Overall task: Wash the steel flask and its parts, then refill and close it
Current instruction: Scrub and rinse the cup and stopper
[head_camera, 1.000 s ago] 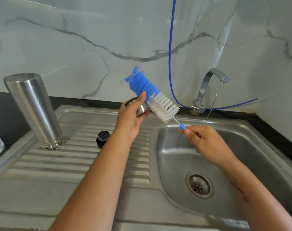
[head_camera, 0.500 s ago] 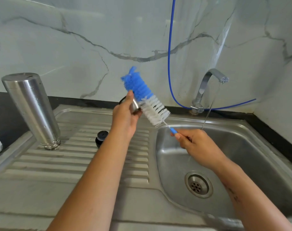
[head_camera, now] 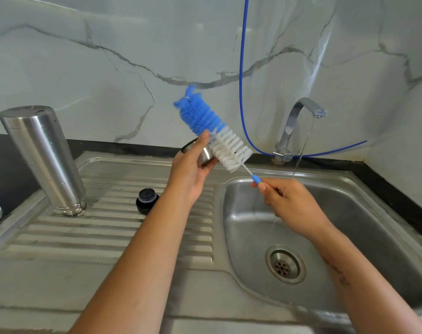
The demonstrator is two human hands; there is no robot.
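Marble-patterned wall panels back a stainless sink unit [head_camera: 157, 280] with a ribbed draining surface on the left and a basin on the right. Flask body [head_camera: 42, 157] stands inverted on the ribs, mouth down, long axis near vertical with its closed base leaning away to the upper left (presumably set so to drain). Black stopper [head_camera: 146, 200] sits on the ribs to its right, apart from it. Left hand [head_camera: 190, 173] grasps the steel cup lid [head_camera: 200, 153], held at the basin's edge, likely so drips fall into the sink. Right hand [head_camera: 289, 204] is clenched round the handle of the bottle brush [head_camera: 214, 131], bristles lying against the lid; brush axis runs from lower right up to upper left. Tap [head_camera: 299, 124] runs a thin stream into the basin.
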